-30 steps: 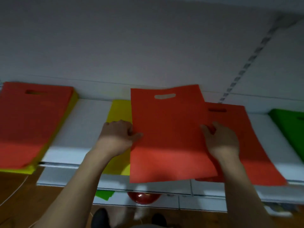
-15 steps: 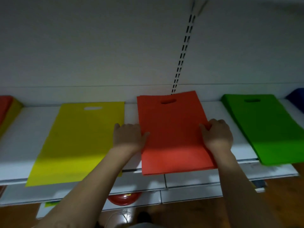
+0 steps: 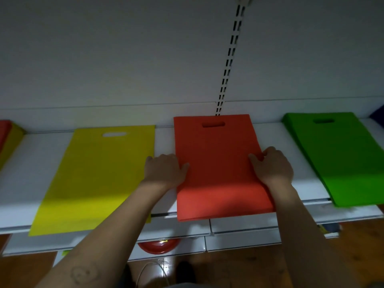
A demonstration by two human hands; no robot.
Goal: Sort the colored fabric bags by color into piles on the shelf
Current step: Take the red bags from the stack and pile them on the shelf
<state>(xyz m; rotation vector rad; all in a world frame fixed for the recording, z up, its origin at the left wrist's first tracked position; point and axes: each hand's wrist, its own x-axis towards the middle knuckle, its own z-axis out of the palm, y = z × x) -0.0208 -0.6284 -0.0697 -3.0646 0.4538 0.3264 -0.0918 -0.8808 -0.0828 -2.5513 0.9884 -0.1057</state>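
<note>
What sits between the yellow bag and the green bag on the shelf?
In the head view, the orange bag lies between the yellow bag and the green bag, the left hand and right hand gripping its side edges.

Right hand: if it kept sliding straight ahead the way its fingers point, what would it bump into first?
The right hand points toward the back of the shelf. It grips the orange bag at its right edge. Ahead lies only bare shelf, so the white back wall would probably come first, though depth is hard to judge.
</note>
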